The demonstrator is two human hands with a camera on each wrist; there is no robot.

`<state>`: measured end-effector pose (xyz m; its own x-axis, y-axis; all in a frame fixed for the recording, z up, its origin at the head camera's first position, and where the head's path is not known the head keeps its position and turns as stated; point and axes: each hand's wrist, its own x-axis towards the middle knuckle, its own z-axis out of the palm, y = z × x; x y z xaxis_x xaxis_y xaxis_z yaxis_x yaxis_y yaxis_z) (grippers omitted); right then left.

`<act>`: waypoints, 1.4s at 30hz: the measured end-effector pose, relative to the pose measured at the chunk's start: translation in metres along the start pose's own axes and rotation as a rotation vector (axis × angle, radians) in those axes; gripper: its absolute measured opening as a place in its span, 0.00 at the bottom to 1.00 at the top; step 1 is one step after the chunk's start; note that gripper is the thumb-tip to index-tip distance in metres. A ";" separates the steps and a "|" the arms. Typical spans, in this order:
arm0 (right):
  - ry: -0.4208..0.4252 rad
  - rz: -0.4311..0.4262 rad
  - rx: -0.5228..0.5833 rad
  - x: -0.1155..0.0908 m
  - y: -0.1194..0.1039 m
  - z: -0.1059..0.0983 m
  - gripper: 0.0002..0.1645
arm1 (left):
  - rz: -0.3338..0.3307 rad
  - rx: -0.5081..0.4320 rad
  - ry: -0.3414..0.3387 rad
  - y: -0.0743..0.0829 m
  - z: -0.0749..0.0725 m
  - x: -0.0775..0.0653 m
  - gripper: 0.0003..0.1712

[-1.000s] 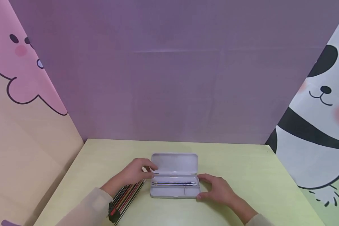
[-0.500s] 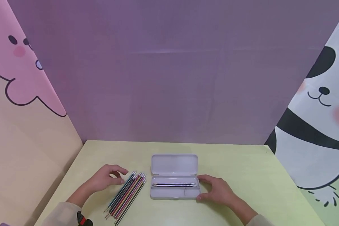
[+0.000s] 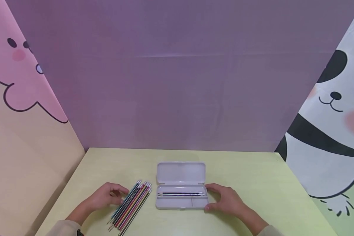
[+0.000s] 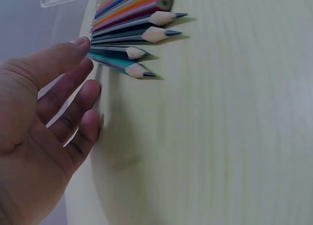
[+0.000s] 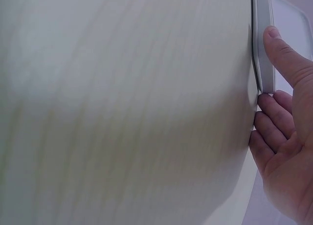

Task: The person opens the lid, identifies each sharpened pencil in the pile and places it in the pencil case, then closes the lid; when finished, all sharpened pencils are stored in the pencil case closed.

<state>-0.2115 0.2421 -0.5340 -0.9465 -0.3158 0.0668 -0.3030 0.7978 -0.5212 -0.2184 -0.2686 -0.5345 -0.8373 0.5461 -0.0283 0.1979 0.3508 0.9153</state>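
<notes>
A bundle of sharpened pencils [image 3: 131, 206] in several colours lies slantwise on the table. My left hand [image 3: 107, 197] is at its left side, fingers loosely bent. In the left wrist view, the thumb tip [image 4: 80, 41] is right by the outermost teal pencil [image 4: 122, 65]; whether it touches cannot be told. To the right of the bundle lies an open white pencil case [image 3: 181, 173], its lid folded back. Pencils [image 3: 181, 194] rest in its long rear compartment. My right hand [image 3: 227, 200] grips the case's right end between thumb and fingers, also visible in the right wrist view.
A pale wooden-look table [image 3: 239, 170] bears everything. Behind it stands a purple backdrop [image 3: 180, 98]. Side panels carry a pink cartoon figure [image 3: 17, 65] on the left and a panda [image 3: 327, 141] on the right.
My left hand has moved from the case's left edge leftward past the pencil bundle, then slightly down beside it. My right hand keeps its place on the case.
</notes>
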 end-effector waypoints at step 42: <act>-0.017 -0.005 -0.013 0.002 0.003 -0.001 0.51 | -0.140 0.329 0.169 0.007 0.009 0.007 0.20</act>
<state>-0.2145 0.2441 -0.5347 -0.9430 -0.3283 0.0542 -0.3088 0.8027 -0.5102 -0.2179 -0.2558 -0.5316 -0.9343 0.3526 -0.0518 0.2058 0.6526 0.7292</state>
